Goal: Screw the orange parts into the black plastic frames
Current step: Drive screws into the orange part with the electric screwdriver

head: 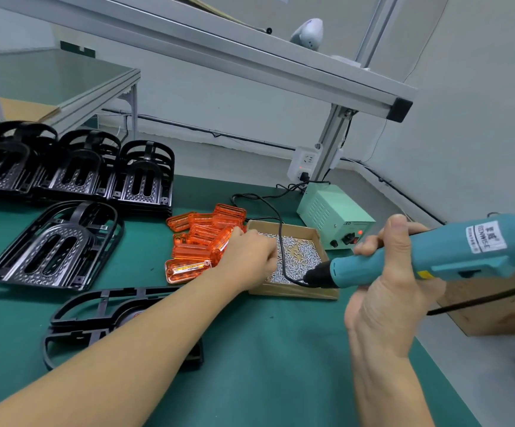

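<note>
Two hands over the green table [265, 349]. Left hand [247, 257] stretched forward from a bare forearm, knuckles up, fingers curled down into the cardboard box [293, 291] of small silver screws [299, 257]; whether pinching a screw, cannot tell. Right hand [385, 272] raised, palm toward the camera, fingers and thumb wrapped around the teal electric screwdriver [434, 257], held nearly level with its black tip toward the box. Translucent orange parts [197, 238] heaped just left of the box, ribbed and oblong, one lying flat at the front with a small tab at its end. Black plastic frames [74, 167] stacked in three piles at far left, arch-shaped with slotted, dimpled centres; one more frame [56, 245] lying alone nearer; another frame [96, 315] partly hidden under the left forearm. Pale green power box [333, 217] behind the screws, red light showing.
</note>
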